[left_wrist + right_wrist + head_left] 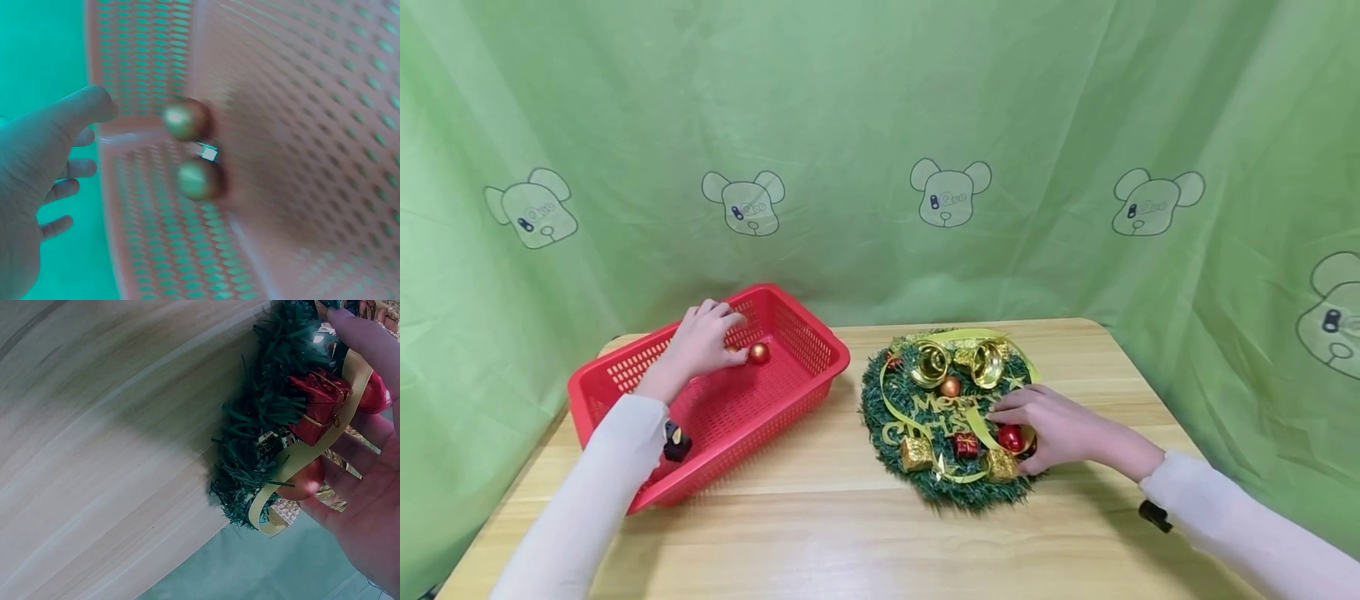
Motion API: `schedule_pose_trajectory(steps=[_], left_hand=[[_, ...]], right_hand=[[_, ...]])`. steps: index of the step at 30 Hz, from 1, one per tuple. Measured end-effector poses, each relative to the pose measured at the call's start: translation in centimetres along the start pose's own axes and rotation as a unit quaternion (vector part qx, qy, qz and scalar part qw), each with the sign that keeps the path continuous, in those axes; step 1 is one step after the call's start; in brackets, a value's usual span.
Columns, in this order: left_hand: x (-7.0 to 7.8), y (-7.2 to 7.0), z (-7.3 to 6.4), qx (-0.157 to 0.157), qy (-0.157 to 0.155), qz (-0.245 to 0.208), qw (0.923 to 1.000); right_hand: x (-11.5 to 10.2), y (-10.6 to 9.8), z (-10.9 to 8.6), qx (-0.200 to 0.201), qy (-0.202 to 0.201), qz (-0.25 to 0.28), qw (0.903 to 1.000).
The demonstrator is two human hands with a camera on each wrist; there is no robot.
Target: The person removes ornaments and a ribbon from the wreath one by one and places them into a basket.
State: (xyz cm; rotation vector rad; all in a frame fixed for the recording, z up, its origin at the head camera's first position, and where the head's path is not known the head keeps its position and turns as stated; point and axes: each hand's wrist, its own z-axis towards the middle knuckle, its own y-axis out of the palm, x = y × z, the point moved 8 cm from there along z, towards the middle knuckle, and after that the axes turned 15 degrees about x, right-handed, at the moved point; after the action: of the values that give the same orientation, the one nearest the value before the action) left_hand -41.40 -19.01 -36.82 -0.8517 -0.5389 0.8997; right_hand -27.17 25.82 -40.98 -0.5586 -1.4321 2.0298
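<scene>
In the head view my left hand (703, 337) is inside the red plastic basket (838, 350), fingers loosely bent above two shiny gold balls (759, 353). The left wrist view shows that hand (44, 162) apart from the balls (200, 179), with nothing in its fingers. On the right, my right hand (1052, 425) rests over the right edge of a green tinsel Christmas wreath (970, 496). Its thumb and fingers are spread around a red ball (1011, 437). In the right wrist view a red gift box (319, 406) and a yellow ribbon (306, 453) lie beside the fingers.
The wreath also bears two gold bells (932, 364), a copper ball (950, 386), gold gift boxes (916, 453) and gold lettering. Everything stands on a wooden table (820, 542). A green curtain (865, 250) with bear heads hangs behind and at both sides.
</scene>
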Motion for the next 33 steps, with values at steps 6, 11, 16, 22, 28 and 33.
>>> schedule_pose_trajectory(steps=[6,11,16,22,28,33], left_hand=[[3.1,-3.1,2.1,0.035,0.017,-0.011,0.9992],[7.2,-5.1,3.8,0.052,0.057,-0.018,0.9968],[12.0,-5.9,4.7,0.065,0.116,-0.021,0.9909],[17.4,-5.5,5.2,0.079,0.183,-0.034,0.9794],[22.1,-3.9,5.2,0.053,0.218,-0.061,0.9726],[25.7,-1.7,4.7,0.024,0.244,-0.077,0.9664]], right_hand=[[0.0,0.3,-0.3,0.003,-0.009,0.001,1.0000],[0.1,0.3,-0.4,0.004,-0.010,0.000,0.9999],[0.0,0.2,-0.4,0.004,-0.010,0.003,0.9999],[0.0,0.2,-0.3,0.008,-0.012,0.007,0.9999],[0.1,0.1,-0.2,0.019,-0.019,0.010,0.9996],[0.3,0.2,0.0,0.027,-0.025,0.016,0.9992]])
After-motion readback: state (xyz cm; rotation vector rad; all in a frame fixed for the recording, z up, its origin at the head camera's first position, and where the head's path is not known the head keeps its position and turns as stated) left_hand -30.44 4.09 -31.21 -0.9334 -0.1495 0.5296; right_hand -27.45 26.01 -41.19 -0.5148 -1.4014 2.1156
